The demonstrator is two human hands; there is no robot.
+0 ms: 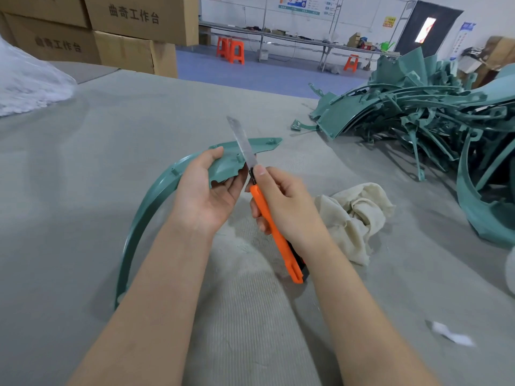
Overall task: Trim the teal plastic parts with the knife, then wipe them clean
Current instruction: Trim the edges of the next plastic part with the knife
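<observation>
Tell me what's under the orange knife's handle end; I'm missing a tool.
A black shape peeks out beneath the orange knife, above the grey mat. The handle and right hand cover the rest, so I cannot identify it.

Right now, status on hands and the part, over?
Left hand grips curved teal plastic part. Right hand holds orange-handled utility knife, blade at part's edge. Crumpled cream cloth lies alongside.

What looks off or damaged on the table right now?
The knife blade is run out very long, crossing the teal part close to the left hand. The part's edge there looks ragged. A white scrap lies loose on the table.
</observation>
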